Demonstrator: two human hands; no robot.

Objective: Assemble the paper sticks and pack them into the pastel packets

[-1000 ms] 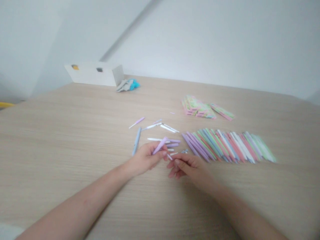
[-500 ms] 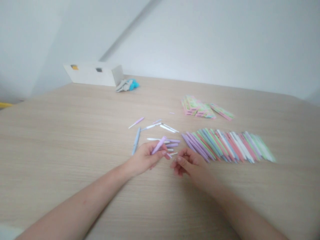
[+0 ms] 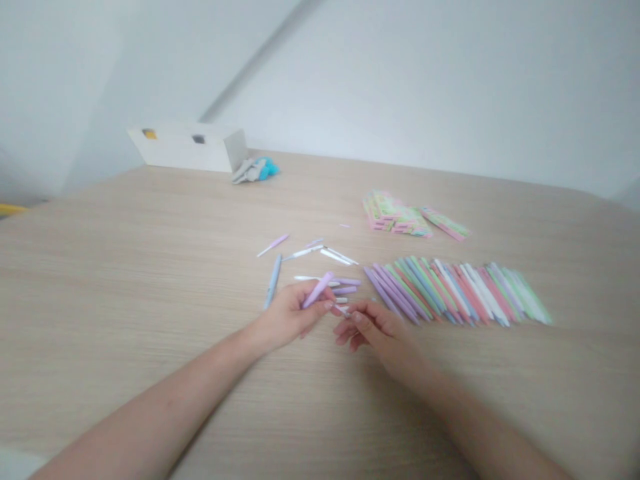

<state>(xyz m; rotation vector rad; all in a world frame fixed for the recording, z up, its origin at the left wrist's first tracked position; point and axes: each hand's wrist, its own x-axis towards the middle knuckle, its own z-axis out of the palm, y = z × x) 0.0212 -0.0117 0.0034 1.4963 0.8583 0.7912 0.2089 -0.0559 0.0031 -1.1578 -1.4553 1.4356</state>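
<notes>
My left hand [image 3: 297, 310] is closed around a light purple pen [image 3: 317, 290], its thicker end tilted up past the fingers. The pen's thin pale tip end [image 3: 342, 310] shows between my two hands. My right hand [image 3: 373, 325] pinches at that tip with thumb and forefinger, the other fingers loosely curled. Just beyond the hands lie loose pen parts, among them purple barrels [image 3: 345, 291] and white pieces [image 3: 336, 256]. A blue pen barrel [image 3: 273, 281] lies beside my left hand, and a purple and white piece [image 3: 273, 245] rests farther back.
To the right, a slanted row of colourful pens [image 3: 457, 293] lies on the wooden table [image 3: 200, 267]. Pink and green packets [image 3: 395, 217] are stacked behind it, with a single packet [image 3: 445, 223] alongside. A white box [image 3: 185, 148] and a grey-blue glove-like cloth [image 3: 256, 170] sit at the back left.
My right hand has moved slightly left and its thumb and forefinger have closed on the pen's tip end. My left hand and the pen stay nearly in place.
</notes>
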